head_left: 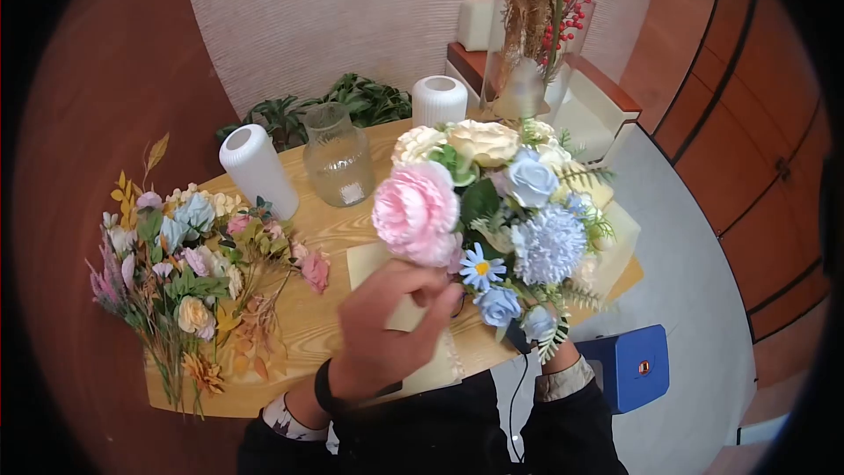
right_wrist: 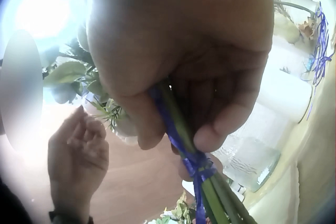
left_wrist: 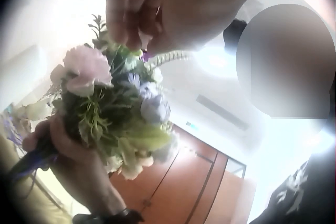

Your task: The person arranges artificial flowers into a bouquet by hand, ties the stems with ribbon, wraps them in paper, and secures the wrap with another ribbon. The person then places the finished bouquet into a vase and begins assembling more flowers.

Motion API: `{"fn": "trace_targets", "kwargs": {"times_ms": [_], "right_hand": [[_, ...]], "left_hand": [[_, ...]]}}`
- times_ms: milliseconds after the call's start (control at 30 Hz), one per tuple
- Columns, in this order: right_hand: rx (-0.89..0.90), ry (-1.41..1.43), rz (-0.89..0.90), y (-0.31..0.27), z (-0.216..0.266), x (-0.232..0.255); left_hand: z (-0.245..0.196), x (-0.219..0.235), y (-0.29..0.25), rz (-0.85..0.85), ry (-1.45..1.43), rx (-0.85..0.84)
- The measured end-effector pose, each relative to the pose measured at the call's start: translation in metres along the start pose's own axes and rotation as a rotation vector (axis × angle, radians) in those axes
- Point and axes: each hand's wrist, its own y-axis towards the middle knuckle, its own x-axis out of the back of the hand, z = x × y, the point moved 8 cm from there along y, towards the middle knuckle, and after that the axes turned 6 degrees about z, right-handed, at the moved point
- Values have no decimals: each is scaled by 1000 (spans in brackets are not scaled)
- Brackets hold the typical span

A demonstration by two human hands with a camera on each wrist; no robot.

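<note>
A bouquet (head_left: 492, 220) of pink, cream and blue artificial flowers is up in front of the person, over the table's right part. The right hand (right_wrist: 184, 50) grips its green stems, which are bound with purple ribbon (right_wrist: 198, 166); in the head view the blooms hide most of this hand. At the bouquet's left side is the left hand (head_left: 387, 321), its fingers bent and its fingertips right beside the large pink flower (head_left: 415, 215). I cannot tell whether these fingertips pinch a flower. From below, the left wrist view shows both hands and the bouquet (left_wrist: 115, 108).
Loose flowers (head_left: 198, 273) lie on the wooden table (head_left: 330, 237) at left. Two white vases, one being the left vase (head_left: 259, 167), and a glass vase (head_left: 338, 163) stand along the back. Wrapping paper (head_left: 422, 343) lies near the front. A blue box (head_left: 629, 369) is at right.
</note>
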Motion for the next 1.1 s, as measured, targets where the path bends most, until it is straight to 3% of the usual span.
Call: {"fn": "trace_targets", "kwargs": {"times_ms": [33, 167, 233, 400, 433, 500, 533, 567, 633, 667, 733, 767, 833, 967, 1033, 1100], "right_hand": [[-14, 13, 5, 21, 11, -3], [-40, 67, 33, 45, -4, -23], [-50, 99, 40, 47, -4, -21], [-71, 169, 40, 46, -1, -9], [-77, 179, 38, 36, -6, -9], [-86, 201, 37, 43, 0, -4], [-88, 213, 37, 0, -16, 12], [-87, 224, 37, 1, -10, 18], [-87, 251, 30, 6, -17, 12], [-88, 268, 24, 4, -14, 17], [-94, 300, 15, 22, -6, 14], [-100, 312, 14, 27, -12, 7], [-113, 330, 25, 33, -13, 2], [-126, 378, 41, 48, -14, -7], [-128, 406, 36, 43, -15, -3], [-137, 430, 27, 36, -20, 1]], "left_hand": [[-3, -16, 3, 129, 70, 39], [6, -10, 17, -24, 70, 184], [9, -9, 17, 42, 152, 188], [16, -21, 12, 129, -82, 286], [16, -19, 11, 126, -85, 287], [-7, -29, 11, 353, 105, -4], [-15, -31, 7, 400, 176, -94], [-18, -25, -1, 398, 175, -98], [-5, -14, -17, 410, 90, 128], [1, -15, -18, 415, 86, 128], [42, 17, -24, -105, -282, 427], [42, 17, -14, -109, -282, 429], [38, 28, 12, -340, -567, 342], [44, 26, 19, -180, -583, 274], [10, 25, 19, -43, 42, -10], [-15, 19, 17, -28, 139, -89]]}}
